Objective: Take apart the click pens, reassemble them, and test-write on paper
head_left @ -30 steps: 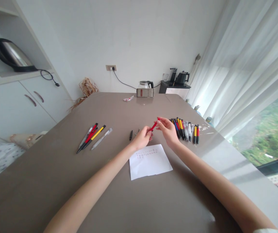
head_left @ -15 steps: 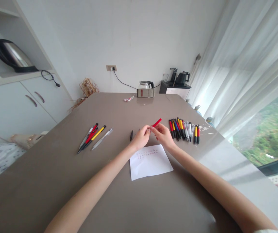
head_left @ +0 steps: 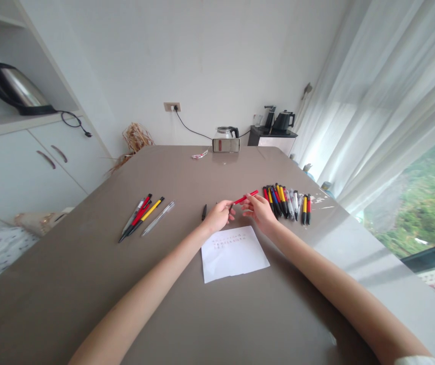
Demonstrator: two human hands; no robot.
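A white wall point(head_left: 202, 56) stands behind the brown table point(head_left: 221, 324), a pale curtain point(head_left: 354, 101) hangs on our right, and a kettle point(head_left: 22, 90) sits at our far left. Above the table we hold a red pen point(head_left: 240, 200) between both hands, slanting up to the right just beyond the paper point(head_left: 236, 261). Our left hand point(head_left: 218, 217) grips its lower end, where something dark shows by the fingers; our right hand point(head_left: 262, 209) pinches the barrel between thumb and fingertips. A small black piece point(head_left: 204, 212) lies just beside our left hand. One bunch of pens point(head_left: 280, 193) lies near our right hand (red, yellow, blue and white among them), and a smaller group point(head_left: 152, 213) well to the left. The paper bears rows of marks too small for us to read.
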